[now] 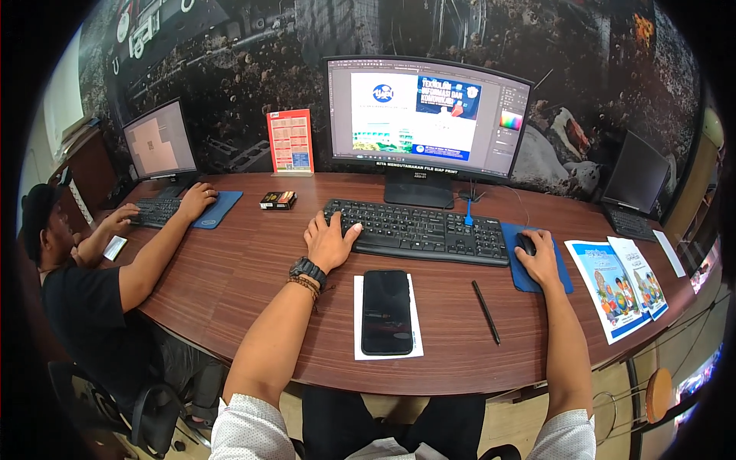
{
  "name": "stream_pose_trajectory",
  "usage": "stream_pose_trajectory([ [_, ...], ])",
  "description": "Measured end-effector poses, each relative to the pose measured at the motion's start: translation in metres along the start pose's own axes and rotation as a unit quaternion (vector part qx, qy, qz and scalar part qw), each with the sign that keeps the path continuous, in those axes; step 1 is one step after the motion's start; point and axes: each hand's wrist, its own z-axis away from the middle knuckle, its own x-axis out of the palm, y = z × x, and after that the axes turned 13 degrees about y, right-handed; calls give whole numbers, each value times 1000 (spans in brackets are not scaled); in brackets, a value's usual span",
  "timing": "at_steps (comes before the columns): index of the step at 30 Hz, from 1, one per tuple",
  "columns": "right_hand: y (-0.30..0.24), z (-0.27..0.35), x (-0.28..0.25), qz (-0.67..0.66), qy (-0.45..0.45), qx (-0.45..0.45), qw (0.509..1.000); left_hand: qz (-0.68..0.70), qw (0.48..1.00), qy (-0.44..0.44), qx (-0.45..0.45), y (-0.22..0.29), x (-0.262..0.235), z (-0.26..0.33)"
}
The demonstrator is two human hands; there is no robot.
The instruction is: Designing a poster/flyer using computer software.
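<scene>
My left hand (330,241) rests at the left end of a black keyboard (422,233), its fingers spread over the keys and the thumb stretched out. A black watch and a beaded bracelet circle that wrist. On a blue mouse pad (527,279), my right hand (541,257) wraps over a dark computer mouse (526,244), partly covered by the fingers. Behind the keyboard stands a curved monitor (429,115) showing a cover layout in an editing program. Between my forearms a black phone (386,313) lies face up on white paper (418,337), and a black pen (485,312) lies slantwise.
At the left a co-worker (100,291) sits with hands at another keyboard (157,212) and monitor (159,142). A small box (277,201) and a red calendar stand (290,142) are left of my monitor. Printed booklets (609,287) lie right, near another monitor (635,175).
</scene>
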Motion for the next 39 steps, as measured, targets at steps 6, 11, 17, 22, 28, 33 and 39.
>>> stream_pose_trajectory([
  [6, 14, 1, 6, 8, 14, -1, 1000, -38, 998, 14, 43, 9, -6, 3],
  [11, 16, -2, 8, -3, 25, -25, 999, -23, 999, 4, 39, 21, -17, 6],
  [17, 8, -1, 6, 4, 20, -7, 1000, -13, 1000, -5, -13, 19, -15, 3],
  [22, 9, -2, 6, -16, 7, -39, 999, -1, 1000, 6, -16, 19, -14, 6],
  [28, 10, -1, 4, -26, 7, -33, 999, -4, 1000, -11, -22, 22, -16, 4],
  [33, 2, -2, 6, 1, 14, -26, 1000, -11, 1000, -11, -22, 18, -18, 2],
  [39, -1, -1, 4, 3, 30, -11, 999, 9, 998, -25, -65, 20, -19, 3],
])
